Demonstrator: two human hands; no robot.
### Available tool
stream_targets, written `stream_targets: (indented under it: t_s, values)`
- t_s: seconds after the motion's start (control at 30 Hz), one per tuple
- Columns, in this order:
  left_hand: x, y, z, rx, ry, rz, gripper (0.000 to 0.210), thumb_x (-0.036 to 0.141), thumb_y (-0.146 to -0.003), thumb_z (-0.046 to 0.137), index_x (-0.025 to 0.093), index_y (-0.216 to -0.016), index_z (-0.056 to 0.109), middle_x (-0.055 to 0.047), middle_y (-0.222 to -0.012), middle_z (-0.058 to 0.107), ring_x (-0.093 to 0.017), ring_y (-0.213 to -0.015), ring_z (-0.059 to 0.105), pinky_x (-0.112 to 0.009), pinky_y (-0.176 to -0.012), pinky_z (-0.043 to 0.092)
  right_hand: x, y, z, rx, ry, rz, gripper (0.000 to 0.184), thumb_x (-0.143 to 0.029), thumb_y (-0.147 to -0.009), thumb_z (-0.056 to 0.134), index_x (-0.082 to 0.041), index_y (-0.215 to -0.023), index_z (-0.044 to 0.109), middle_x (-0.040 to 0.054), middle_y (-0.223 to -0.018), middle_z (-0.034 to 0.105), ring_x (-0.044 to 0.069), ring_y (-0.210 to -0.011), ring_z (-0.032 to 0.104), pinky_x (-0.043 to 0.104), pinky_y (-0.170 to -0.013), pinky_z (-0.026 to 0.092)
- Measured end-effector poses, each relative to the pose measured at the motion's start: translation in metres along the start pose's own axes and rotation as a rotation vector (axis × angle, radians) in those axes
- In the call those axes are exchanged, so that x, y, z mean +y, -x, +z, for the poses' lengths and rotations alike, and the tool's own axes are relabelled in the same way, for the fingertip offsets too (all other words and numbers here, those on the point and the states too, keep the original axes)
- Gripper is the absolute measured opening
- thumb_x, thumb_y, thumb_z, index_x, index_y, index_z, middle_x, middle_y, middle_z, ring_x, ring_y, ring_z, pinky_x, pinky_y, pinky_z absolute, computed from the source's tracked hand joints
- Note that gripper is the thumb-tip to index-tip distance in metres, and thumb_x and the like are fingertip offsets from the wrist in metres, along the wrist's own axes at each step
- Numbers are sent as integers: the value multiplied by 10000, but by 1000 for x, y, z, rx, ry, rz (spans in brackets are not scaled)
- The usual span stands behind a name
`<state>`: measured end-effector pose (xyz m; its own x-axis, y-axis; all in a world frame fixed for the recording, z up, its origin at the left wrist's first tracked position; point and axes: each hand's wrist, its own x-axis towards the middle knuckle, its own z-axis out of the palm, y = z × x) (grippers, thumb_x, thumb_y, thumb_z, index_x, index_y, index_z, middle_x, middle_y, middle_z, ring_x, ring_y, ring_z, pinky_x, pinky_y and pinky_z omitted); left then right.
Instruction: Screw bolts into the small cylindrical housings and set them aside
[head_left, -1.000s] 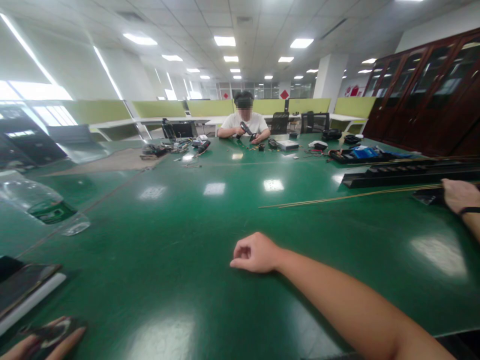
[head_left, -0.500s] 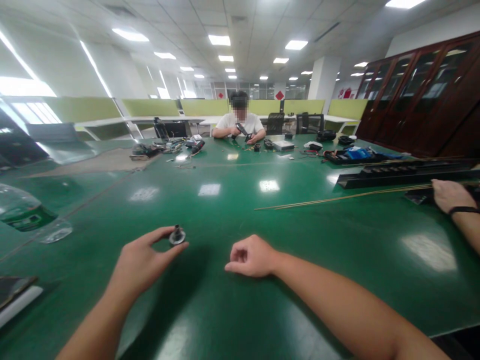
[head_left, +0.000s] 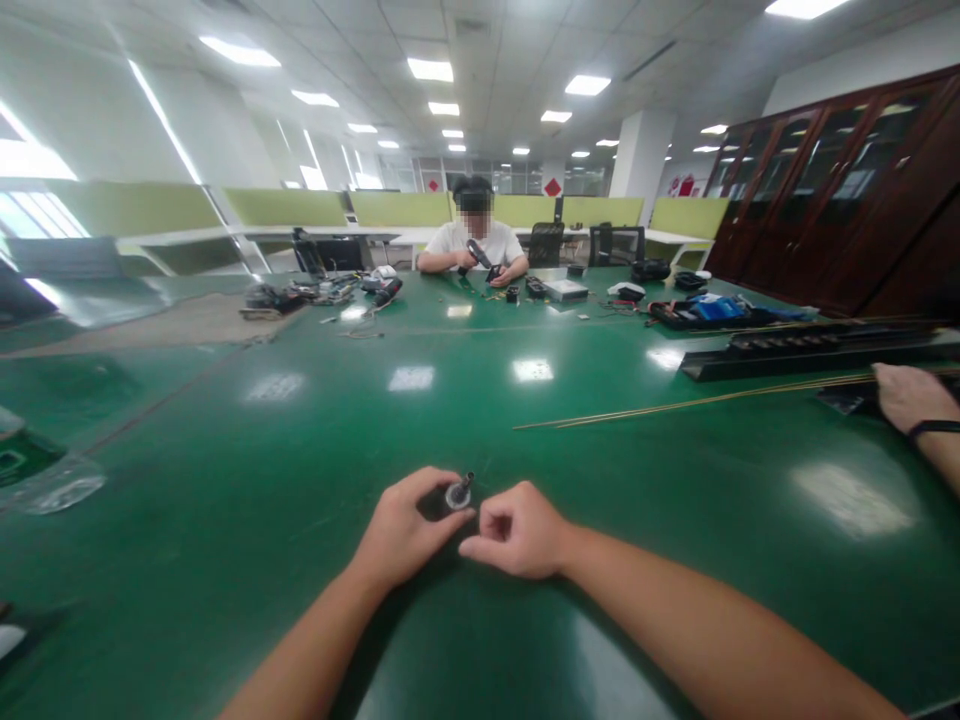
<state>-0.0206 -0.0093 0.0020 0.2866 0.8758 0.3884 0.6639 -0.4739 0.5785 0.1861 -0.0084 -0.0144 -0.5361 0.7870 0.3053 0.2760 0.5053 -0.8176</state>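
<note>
Because the left edge of the view cuts it off, only the base and green label of a clear bottle (head_left: 64, 485) show, near the side of the green tabletop (head_left: 225, 560). Farther back lies a cluster of cables and small devices (head_left: 322, 290), heaped together and too small to sort out.

Toward the middle, the left hand (head_left: 405, 525) holds a small round part (head_left: 457, 496), dark with a pale rim and a short stem pointing up. Its grip is closed only to the part's width, thumb on the near side and index finger on the far side; that pinch by the edges probably keeps the stem unobstructed. The part sits between the two hands, just beside the right one.

Across the tabletop, a co-worker (head_left: 476, 250) holds a dark tool (head_left: 478, 253), bending over it, likely to see close work. Next, the right hand (head_left: 525, 530) is loosely curled, its forearm apparently resting for steadiness; whether its grip encloses anything, I cannot tell.

Farther right, thin brass-coloured rods (head_left: 637, 413) lie lengthwise beside a black channel (head_left: 810, 352), perhaps because both are long. Another person's hand (head_left: 911, 398) is beside them, its grip unclear.
</note>
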Motion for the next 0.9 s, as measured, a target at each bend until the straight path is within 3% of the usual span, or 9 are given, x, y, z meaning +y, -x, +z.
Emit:
stream_targets:
  t_s: [0.13,0.2,0.27,0.4,0.67,0.9]
  values:
    - [-3,-7,-1,4,45,55,228,351,-831,713,225,-1016,672,-27,-980,693,-187,-904,637,-305,-824,489,7,-5,-1,278,71,138,299,-258,-761,667,-189,-581,438,-58,-529,457,91,-510,414,222,-507,296]
    - [-4,-10,-1,-19,78,65,218,341,-841,707,227,-1023,673,-32,-990,685,-187,-913,631,-306,-826,489,12,-8,0,349,36,209,209,-173,-735,618,-202,-652,428,-69,-552,447,95,-519,420,216,-511,306]
    - [-3,-10,-1,-34,108,65,213,334,-854,694,224,-1036,680,-46,-1003,680,-194,-931,627,-313,-836,491,17,-9,1,328,-35,237,160,-137,-727,586,-213,-764,450,-78,-586,476,96,-521,446,209,-516,329]
    - [0,-10,1,-66,131,67,220,317,-881,660,234,-1081,692,-56,-1018,663,-195,-957,619,-315,-857,493,18,-7,3,239,-97,197,267,-139,-746,590,-231,-963,464,-76,-669,548,102,-550,507,204,-539,375]
    - [-3,-8,9,-44,133,67,323,227,-842,683,240,-1162,645,-51,-1075,660,-195,-1001,616,-321,-898,487,14,-5,0,209,-120,197,339,-129,-765,597,-230,-1075,501,-31,-799,620,105,-595,566,211,-567,425]
    - [-1,-7,6,-5,134,53,162,232,-809,715,211,-959,658,-25,-948,662,-178,-893,616,-294,-811,480,11,-5,-2,216,-46,186,335,-128,-748,615,-220,-1064,558,-4,-871,657,118,-639,582,226,-605,449]
